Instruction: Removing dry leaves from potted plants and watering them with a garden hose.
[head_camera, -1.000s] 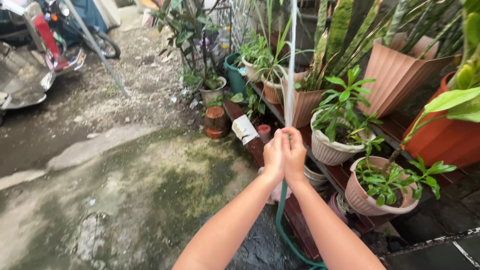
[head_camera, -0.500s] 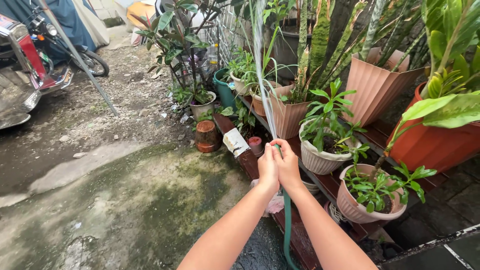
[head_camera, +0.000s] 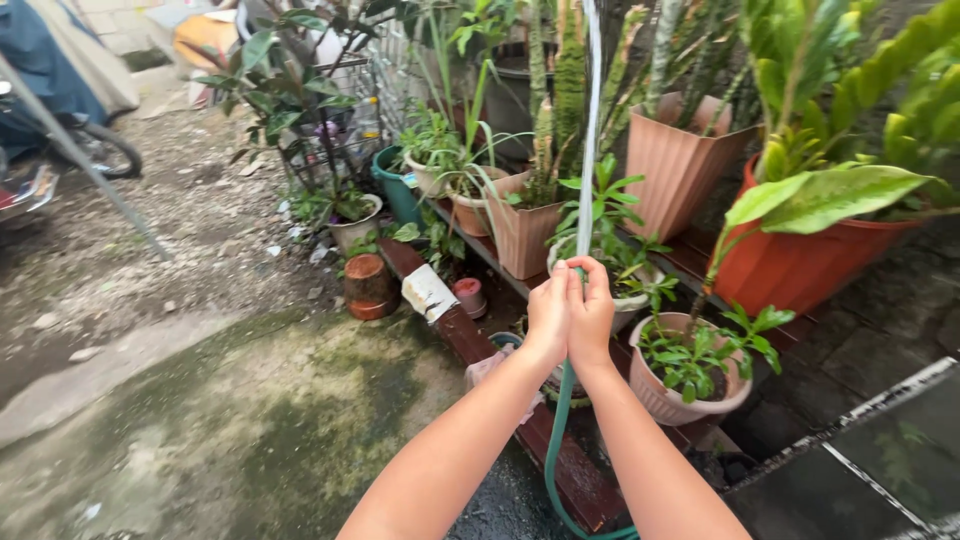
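The left hand and right hand were clamped together on a green hose, its water jet rising over leafy potted plants: a pale pot, an orange pot. Mossy concrete lay open leftward.

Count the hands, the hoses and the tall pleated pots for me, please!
2 bare hands: left hand and right hand, both closed round the hose
1 green rubber garden hose
2 tall pleated salmon plastic pots
Total: 5
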